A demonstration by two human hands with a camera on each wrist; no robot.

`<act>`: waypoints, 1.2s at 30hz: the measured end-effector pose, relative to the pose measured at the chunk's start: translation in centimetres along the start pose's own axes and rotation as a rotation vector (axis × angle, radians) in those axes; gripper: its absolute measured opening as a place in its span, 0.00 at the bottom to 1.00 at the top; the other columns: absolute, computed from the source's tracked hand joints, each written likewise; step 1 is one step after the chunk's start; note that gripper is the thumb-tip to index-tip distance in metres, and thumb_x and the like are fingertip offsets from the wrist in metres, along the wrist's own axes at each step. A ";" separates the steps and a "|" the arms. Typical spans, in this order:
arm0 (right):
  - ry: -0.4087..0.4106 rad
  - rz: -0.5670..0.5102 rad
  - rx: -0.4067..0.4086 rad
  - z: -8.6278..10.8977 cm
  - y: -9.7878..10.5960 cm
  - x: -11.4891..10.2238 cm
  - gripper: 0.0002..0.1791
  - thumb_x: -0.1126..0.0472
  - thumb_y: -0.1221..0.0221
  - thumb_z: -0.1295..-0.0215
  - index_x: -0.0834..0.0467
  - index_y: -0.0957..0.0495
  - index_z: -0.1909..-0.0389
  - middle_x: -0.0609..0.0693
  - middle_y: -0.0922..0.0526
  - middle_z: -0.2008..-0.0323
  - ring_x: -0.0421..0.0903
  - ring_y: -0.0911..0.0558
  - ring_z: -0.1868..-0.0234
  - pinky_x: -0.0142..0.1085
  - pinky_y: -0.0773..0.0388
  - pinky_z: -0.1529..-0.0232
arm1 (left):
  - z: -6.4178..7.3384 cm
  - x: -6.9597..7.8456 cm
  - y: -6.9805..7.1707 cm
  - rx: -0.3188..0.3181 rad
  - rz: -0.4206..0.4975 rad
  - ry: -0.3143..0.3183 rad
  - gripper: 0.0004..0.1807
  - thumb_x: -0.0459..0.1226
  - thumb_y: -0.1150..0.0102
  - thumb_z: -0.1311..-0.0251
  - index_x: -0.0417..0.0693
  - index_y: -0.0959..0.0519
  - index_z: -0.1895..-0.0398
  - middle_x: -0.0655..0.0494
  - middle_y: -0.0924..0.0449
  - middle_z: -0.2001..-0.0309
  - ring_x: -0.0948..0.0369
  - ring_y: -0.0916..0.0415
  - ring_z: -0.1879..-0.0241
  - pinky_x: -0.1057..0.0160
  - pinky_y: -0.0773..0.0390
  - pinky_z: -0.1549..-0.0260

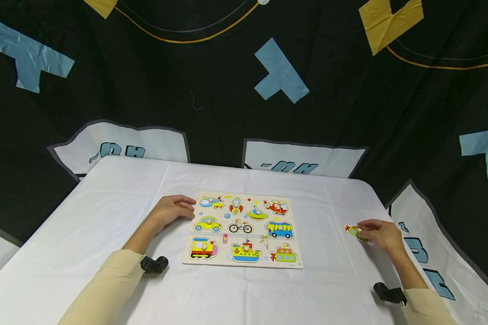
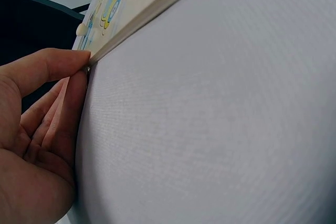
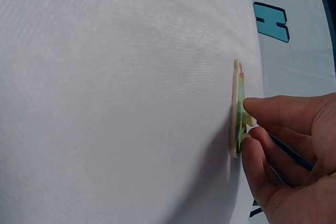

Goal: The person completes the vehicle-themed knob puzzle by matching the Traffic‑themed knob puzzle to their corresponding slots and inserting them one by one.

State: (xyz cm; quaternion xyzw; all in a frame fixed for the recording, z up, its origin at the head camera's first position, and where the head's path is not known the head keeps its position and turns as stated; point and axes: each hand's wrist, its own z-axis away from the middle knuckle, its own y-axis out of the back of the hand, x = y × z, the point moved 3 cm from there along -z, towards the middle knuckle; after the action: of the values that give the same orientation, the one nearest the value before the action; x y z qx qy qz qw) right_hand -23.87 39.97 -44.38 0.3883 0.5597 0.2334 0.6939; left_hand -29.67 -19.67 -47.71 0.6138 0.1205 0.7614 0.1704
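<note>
A wooden knob puzzle board [image 1: 244, 267] with colourful vehicle pictures lies flat on the white table. My left hand [image 1: 174, 211] rests beside its upper left edge; in the left wrist view the fingertips [image 2: 84, 59] touch the board's corner. Off to the right, my right hand [image 1: 380, 234] pinches a small green submarine puzzle piece [image 1: 353, 230] with red at one end. The right wrist view shows this piece [image 3: 238, 114] edge-on, thumb and fingers at its knob side. On the board, the submarine recess [image 1: 284, 255] shows a matching picture without a knob.
Other pieces stand in the board, among them a train [image 1: 203, 248], a ship [image 1: 246, 251] and a bus [image 1: 279, 229]. The white tablecloth [image 1: 244, 298] covers the table. Black cloth with blue and yellow patches [image 1: 282, 72] hangs behind it.
</note>
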 end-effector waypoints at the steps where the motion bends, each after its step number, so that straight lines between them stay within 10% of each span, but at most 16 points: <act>1: -0.004 -0.003 -0.003 0.0 -0.1 0.1 0.21 0.59 0.31 0.40 0.66 0.16 0.49 0.63 0.13 0.57 0.58 0.20 0.53 0.36 0.31 0.65 | 0.0 0.0 0.0 0.001 -0.003 0.000 0.28 0.35 0.25 0.51 0.42 0.19 0.43 0.57 0.12 0.65 0.63 0.17 0.67 0.67 0.21 0.62; 36: -0.029 -0.009 0.038 -0.1 -0.2 0.2 0.17 0.56 0.32 0.41 0.65 0.13 0.57 0.66 0.13 0.53 0.57 0.19 0.55 0.34 0.29 0.69 | 0.0 -0.1 0.1 0.008 -0.015 0.000 0.27 0.35 0.26 0.51 0.44 0.18 0.44 0.58 0.12 0.65 0.63 0.17 0.66 0.66 0.22 0.61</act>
State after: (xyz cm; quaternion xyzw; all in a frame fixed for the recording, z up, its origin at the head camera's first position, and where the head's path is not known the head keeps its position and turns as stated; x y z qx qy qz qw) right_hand -23.88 40.03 -44.73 0.4024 0.5556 0.2140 0.6954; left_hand -29.63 -19.76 -47.77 0.6135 0.1282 0.7595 0.1739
